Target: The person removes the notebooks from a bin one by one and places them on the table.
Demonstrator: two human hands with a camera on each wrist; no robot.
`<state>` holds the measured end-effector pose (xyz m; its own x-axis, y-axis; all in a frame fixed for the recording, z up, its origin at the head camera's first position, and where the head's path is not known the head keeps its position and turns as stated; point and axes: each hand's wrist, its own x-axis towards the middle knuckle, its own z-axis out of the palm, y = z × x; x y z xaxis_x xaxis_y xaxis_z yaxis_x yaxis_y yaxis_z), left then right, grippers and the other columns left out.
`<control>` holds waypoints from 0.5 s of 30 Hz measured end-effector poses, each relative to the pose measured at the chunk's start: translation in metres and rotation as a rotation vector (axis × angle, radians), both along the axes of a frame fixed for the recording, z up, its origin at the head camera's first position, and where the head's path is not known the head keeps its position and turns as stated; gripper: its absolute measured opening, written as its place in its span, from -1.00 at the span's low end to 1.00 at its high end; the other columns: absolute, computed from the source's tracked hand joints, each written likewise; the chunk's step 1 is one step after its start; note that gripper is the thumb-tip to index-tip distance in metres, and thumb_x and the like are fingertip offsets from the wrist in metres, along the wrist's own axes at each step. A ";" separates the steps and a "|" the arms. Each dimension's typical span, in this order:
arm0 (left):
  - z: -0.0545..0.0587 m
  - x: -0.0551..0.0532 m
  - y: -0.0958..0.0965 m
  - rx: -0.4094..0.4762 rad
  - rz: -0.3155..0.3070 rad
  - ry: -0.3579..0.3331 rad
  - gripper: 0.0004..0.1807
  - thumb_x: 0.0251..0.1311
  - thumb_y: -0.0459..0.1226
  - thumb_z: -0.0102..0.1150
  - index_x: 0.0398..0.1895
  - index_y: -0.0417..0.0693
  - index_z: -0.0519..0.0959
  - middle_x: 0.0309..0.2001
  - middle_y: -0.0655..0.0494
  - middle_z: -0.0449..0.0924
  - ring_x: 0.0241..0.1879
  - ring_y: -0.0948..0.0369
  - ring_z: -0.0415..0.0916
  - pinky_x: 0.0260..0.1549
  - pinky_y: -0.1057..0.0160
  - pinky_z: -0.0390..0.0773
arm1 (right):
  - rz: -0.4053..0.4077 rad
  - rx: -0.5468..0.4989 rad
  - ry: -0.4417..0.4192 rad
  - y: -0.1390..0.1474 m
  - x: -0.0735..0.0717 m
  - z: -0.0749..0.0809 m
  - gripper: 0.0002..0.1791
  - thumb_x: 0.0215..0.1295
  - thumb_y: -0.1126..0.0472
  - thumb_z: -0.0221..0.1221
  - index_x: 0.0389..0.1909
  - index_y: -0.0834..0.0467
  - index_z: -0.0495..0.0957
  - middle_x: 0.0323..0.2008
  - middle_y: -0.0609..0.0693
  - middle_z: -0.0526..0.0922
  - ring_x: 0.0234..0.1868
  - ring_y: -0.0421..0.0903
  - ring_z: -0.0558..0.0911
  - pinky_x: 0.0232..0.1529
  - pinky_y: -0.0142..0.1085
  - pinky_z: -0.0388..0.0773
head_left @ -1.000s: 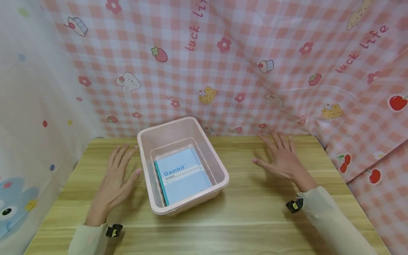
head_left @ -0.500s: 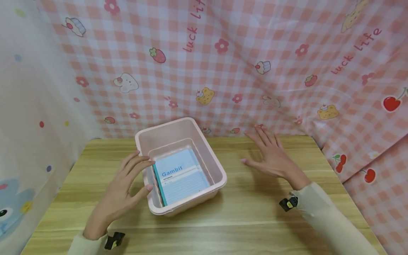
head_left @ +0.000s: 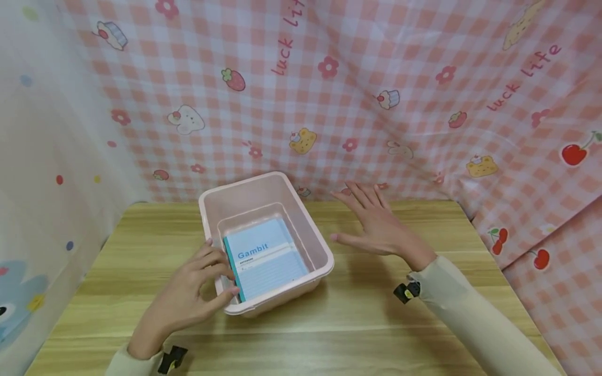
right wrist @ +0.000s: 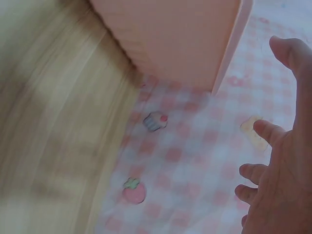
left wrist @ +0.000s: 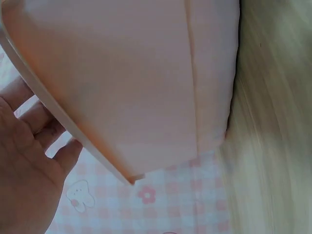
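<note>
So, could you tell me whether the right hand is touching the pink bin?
No, the right hand hovers open beside the pink bin, clear of its rim.

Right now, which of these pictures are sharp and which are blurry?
Head view: sharp, evenly lit, "Gambit" on the notebook legible, soft shadows under the hands. Left wrist view: pink bin too close, soft. Right wrist view: table smeared by blur.

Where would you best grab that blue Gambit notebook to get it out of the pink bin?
Probably by its teal spine edge, from the left and above. The notebook lies flat on the floor of the pink bin, so only its edges offer purchase. The left hand reaches over the bin's left wall beside that spine, while the right hand hovers open outside the bin.
</note>
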<state>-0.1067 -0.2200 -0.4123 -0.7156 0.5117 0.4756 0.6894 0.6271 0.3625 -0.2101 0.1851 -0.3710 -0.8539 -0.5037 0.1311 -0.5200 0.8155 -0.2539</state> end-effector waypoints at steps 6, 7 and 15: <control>0.000 -0.004 0.002 -0.031 -0.011 0.036 -0.78 0.03 -0.18 0.37 -0.54 0.31 0.48 -0.31 0.47 0.50 -0.07 0.36 0.44 0.67 0.21 -0.06 | 0.047 -0.001 -0.003 -0.022 -0.003 0.015 0.00 0.23 -0.52 0.09 0.61 -0.41 -0.11 0.68 -0.09 -0.25 0.69 0.08 -0.20 0.65 0.26 -0.37; 0.000 -0.004 0.002 -0.035 -0.008 0.028 -0.77 0.02 -0.19 0.37 -0.55 0.31 0.47 -0.32 0.48 0.50 -0.06 0.37 0.43 0.67 0.23 -0.08 | 0.055 -0.006 -0.011 -0.025 -0.003 0.017 -0.01 0.24 -0.52 0.08 0.61 -0.42 -0.12 0.68 -0.11 -0.27 0.69 0.07 -0.21 0.65 0.26 -0.37; 0.002 -0.005 0.003 -0.024 -0.021 -0.035 -0.73 0.01 -0.25 0.36 -0.54 0.33 0.46 -0.33 0.53 0.49 -0.04 0.39 0.37 0.67 0.33 -0.18 | 0.122 0.003 -0.062 -0.046 -0.006 0.031 -0.03 0.30 -0.46 0.07 0.63 -0.32 -0.09 0.68 -0.06 -0.29 0.69 0.01 -0.30 0.66 0.23 -0.41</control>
